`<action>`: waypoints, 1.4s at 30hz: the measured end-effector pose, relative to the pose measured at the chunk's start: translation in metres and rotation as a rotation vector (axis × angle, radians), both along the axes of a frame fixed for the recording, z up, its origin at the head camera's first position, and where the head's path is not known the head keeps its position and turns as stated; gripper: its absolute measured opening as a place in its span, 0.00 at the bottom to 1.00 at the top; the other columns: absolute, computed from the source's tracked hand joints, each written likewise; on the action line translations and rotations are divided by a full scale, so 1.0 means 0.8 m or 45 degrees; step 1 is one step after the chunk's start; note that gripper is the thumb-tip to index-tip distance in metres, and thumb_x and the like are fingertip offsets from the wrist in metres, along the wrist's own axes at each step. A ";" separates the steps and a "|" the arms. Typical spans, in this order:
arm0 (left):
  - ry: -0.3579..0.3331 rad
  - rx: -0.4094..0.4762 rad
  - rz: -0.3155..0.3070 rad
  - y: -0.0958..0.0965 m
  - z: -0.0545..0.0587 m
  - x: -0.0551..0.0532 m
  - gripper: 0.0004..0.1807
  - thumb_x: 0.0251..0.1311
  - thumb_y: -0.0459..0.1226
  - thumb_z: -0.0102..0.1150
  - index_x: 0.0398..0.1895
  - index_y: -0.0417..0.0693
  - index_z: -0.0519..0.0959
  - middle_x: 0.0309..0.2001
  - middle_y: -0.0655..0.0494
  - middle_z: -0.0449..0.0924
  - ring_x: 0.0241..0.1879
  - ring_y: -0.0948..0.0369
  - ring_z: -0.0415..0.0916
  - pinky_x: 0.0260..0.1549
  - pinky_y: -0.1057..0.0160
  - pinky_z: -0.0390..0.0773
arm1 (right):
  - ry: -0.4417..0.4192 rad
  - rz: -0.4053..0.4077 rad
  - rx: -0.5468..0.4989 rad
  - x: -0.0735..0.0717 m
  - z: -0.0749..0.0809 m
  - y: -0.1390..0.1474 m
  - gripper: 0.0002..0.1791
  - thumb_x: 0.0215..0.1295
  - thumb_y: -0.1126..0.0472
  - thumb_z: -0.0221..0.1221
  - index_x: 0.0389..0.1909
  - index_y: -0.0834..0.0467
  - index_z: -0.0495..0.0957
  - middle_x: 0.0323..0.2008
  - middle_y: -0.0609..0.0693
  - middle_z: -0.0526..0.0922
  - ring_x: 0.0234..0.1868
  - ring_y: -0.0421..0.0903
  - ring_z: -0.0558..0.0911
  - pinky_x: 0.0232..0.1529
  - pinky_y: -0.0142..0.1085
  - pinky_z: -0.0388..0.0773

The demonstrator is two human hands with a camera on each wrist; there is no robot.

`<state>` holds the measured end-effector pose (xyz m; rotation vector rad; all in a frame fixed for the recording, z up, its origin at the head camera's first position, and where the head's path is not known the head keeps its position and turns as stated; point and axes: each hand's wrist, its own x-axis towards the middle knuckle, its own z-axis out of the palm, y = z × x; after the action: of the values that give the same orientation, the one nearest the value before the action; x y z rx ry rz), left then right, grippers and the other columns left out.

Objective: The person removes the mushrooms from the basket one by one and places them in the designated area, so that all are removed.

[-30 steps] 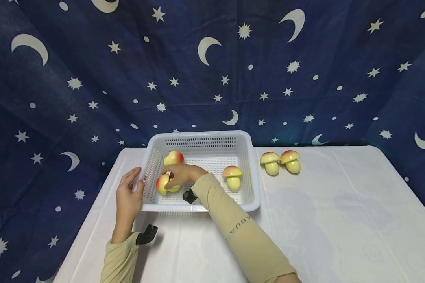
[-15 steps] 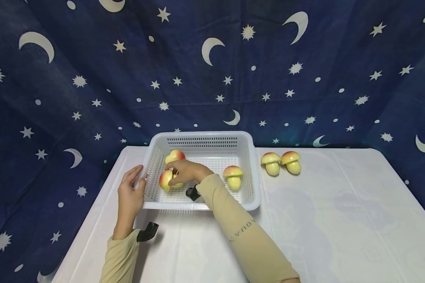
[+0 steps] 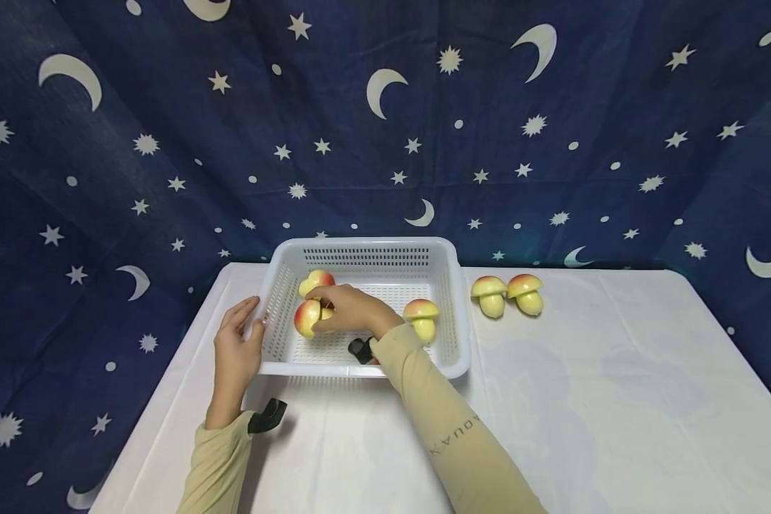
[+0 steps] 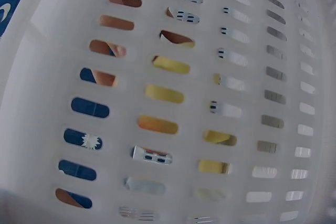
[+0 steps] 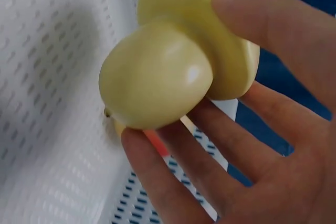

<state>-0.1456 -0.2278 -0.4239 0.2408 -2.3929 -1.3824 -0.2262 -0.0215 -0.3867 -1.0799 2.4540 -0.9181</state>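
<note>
My right hand (image 3: 353,308) reaches into the white plastic basket (image 3: 366,370) and pinches a toy mushroom (image 3: 306,319) with a red-and-yellow cap. In the right wrist view the thumb presses on the cap while the fingers lie under the pale yellow stem. Another toy mushroom (image 3: 321,279) lies just behind it at the basket's left. A further mushroom (image 3: 421,314) is in the right half, partly covered by the sleeve. My left hand (image 3: 236,353) rests at the basket's left rim, fingers loosely extended. Slots in the basket wall (image 4: 31,108) fill the left wrist view.
Two more toy mushrooms, one (image 3: 489,296) beside the other (image 3: 527,294), lie on the white tablecloth (image 3: 617,400) to the basket's right. A dark blue curtain (image 3: 334,86) with moons and stars hangs behind the table.
My right hand has shifted the gripped mushroom slightly back and to the right, toward the mushroom behind it. The left hand has stayed at the rim.
</note>
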 end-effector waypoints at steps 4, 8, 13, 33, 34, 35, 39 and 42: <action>0.004 -0.006 0.008 -0.002 0.000 0.000 0.24 0.66 0.25 0.47 0.66 0.34 0.71 0.68 0.43 0.68 0.71 0.47 0.61 0.71 0.44 0.60 | 0.031 -0.040 -0.053 0.004 0.003 0.008 0.28 0.59 0.61 0.66 0.62 0.59 0.75 0.43 0.49 0.81 0.41 0.43 0.75 0.43 0.27 0.70; 0.029 0.004 0.011 -0.004 -0.001 0.001 0.24 0.65 0.24 0.47 0.65 0.33 0.72 0.68 0.42 0.68 0.71 0.47 0.62 0.71 0.45 0.61 | 0.065 -0.058 -0.136 0.008 0.006 0.016 0.24 0.59 0.62 0.66 0.57 0.59 0.77 0.45 0.49 0.81 0.42 0.44 0.75 0.45 0.28 0.72; 0.032 0.015 0.008 -0.006 -0.001 0.002 0.24 0.65 0.24 0.46 0.65 0.33 0.72 0.68 0.42 0.68 0.71 0.47 0.62 0.71 0.45 0.61 | 0.086 -0.069 -0.208 0.013 0.010 0.028 0.20 0.59 0.62 0.66 0.53 0.57 0.78 0.41 0.47 0.80 0.42 0.42 0.75 0.46 0.28 0.72; 0.004 0.011 -0.001 -0.001 0.001 0.002 0.24 0.67 0.25 0.46 0.66 0.34 0.71 0.69 0.42 0.66 0.72 0.46 0.60 0.71 0.43 0.59 | 0.224 -0.215 -0.154 0.035 0.027 0.084 0.27 0.59 0.59 0.68 0.60 0.56 0.77 0.52 0.48 0.83 0.49 0.44 0.79 0.56 0.36 0.77; 0.006 0.013 -0.003 -0.001 0.001 0.001 0.24 0.67 0.25 0.46 0.66 0.34 0.71 0.69 0.42 0.66 0.72 0.46 0.60 0.71 0.43 0.59 | 0.235 -0.223 -0.146 0.037 0.028 0.087 0.28 0.59 0.59 0.68 0.61 0.57 0.77 0.54 0.49 0.83 0.51 0.44 0.79 0.57 0.37 0.77; 0.009 0.013 -0.005 -0.001 0.001 0.001 0.24 0.67 0.25 0.46 0.66 0.34 0.71 0.69 0.42 0.66 0.72 0.46 0.60 0.71 0.43 0.59 | 0.245 -0.231 -0.138 0.038 0.030 0.090 0.28 0.59 0.59 0.68 0.62 0.57 0.76 0.55 0.50 0.82 0.52 0.45 0.80 0.58 0.38 0.77; 0.021 0.016 -0.008 0.000 -0.001 0.001 0.24 0.67 0.25 0.46 0.66 0.33 0.71 0.69 0.42 0.67 0.72 0.46 0.60 0.71 0.44 0.59 | 0.259 -0.257 -0.120 0.043 0.034 0.102 0.29 0.59 0.58 0.68 0.63 0.56 0.75 0.56 0.50 0.82 0.53 0.45 0.80 0.60 0.40 0.77; 0.021 0.017 -0.008 0.000 -0.001 0.000 0.24 0.67 0.25 0.46 0.66 0.33 0.71 0.69 0.42 0.66 0.72 0.46 0.60 0.72 0.45 0.59 | 0.274 -0.277 -0.116 0.046 0.037 0.111 0.29 0.59 0.59 0.68 0.63 0.57 0.76 0.56 0.50 0.82 0.53 0.45 0.80 0.60 0.41 0.77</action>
<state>-0.1453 -0.2274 -0.4247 0.2246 -2.3735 -1.3983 -0.1895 0.0671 -0.3570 -1.0018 2.7743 -1.0344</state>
